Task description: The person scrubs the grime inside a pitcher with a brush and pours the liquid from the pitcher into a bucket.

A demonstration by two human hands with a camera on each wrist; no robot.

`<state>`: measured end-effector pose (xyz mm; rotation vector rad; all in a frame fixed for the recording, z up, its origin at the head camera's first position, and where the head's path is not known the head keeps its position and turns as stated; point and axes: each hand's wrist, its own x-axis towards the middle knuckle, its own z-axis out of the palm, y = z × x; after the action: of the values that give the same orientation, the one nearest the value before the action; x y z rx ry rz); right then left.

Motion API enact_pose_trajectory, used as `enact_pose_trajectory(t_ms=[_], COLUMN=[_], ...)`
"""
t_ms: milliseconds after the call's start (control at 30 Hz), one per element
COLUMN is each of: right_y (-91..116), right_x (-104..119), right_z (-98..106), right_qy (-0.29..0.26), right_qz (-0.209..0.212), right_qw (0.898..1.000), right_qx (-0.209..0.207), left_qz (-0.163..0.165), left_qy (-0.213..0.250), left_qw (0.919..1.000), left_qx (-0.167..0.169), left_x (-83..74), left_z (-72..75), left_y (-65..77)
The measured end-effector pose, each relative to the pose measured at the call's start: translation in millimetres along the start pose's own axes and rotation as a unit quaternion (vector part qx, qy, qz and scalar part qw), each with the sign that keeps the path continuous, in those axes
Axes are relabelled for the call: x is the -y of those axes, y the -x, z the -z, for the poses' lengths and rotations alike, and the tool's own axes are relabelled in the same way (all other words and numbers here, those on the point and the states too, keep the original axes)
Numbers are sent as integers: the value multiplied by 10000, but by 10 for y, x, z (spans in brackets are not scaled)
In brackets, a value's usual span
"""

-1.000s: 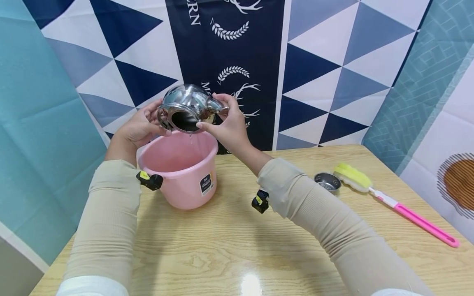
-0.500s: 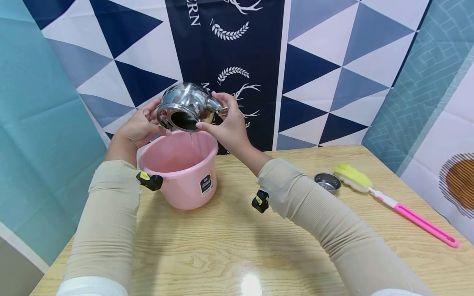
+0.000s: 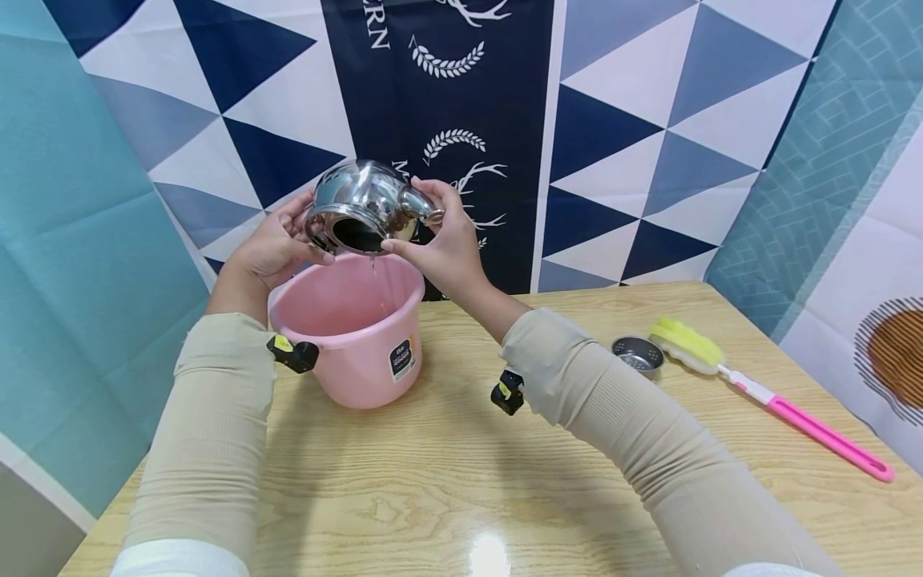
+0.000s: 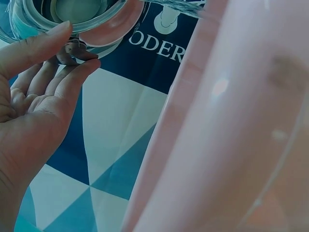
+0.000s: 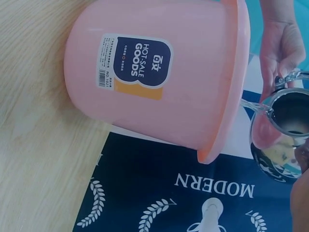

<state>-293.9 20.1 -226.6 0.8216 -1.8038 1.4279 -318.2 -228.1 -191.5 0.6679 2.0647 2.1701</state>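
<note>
A shiny steel teapot [image 3: 364, 186] is tipped over the pink bucket [image 3: 364, 373], its round mouth facing down and toward me. Water runs in a thin stream [image 5: 256, 106] from the mouth into the bucket. On the left side, my left hand [image 3: 272, 247] grips the teapot's handle, the thumb near the rim. From the right, my right hand [image 3: 449, 247] holds the pot around its spout, thumb at the edge of the mouth. In the left wrist view the teapot [image 4: 72, 19] is cut off at the top. The bucket's inner bottom is hidden.
A small perforated steel strainer [image 3: 638, 354] stands on the wooden table [image 3: 433, 481] at the right. Beside it lies a brush [image 3: 808, 425] with a yellow-and-white sponge head and pink handle. A patterned cloth wall [image 3: 613, 144] rises behind the table.
The teapot has tilted slightly further and risen a little, both hands keeping their hold. Water dripping from the mouth has become a longer, thin stream. The bucket, strainer and brush have stayed put.
</note>
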Motion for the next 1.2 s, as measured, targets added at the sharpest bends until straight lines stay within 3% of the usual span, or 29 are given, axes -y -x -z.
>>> enact_pose_trajectory(t_ms=[300,600,900,1200], right_y=[-24,-48,-85,-137], right_x=[39,79,96,133], right_z=[-2,8,5,13], right_qy=[-218,38,-5,-52], right_qz=[-51,83,431,687], right_qw=[9997,9999,9991,9976], right_qx=[49,52,-16,-4], left_qz=[-360,-107,-328,-459], left_qy=[341,465,783,907], left_qw=[9987,9988,9964,9946], left_qx=[152,-141,-33,-211], left_x=[-3,-59,-82,-135], left_z=[9,-24,-39,-83], left_y=[-22,-17,-22,-16])
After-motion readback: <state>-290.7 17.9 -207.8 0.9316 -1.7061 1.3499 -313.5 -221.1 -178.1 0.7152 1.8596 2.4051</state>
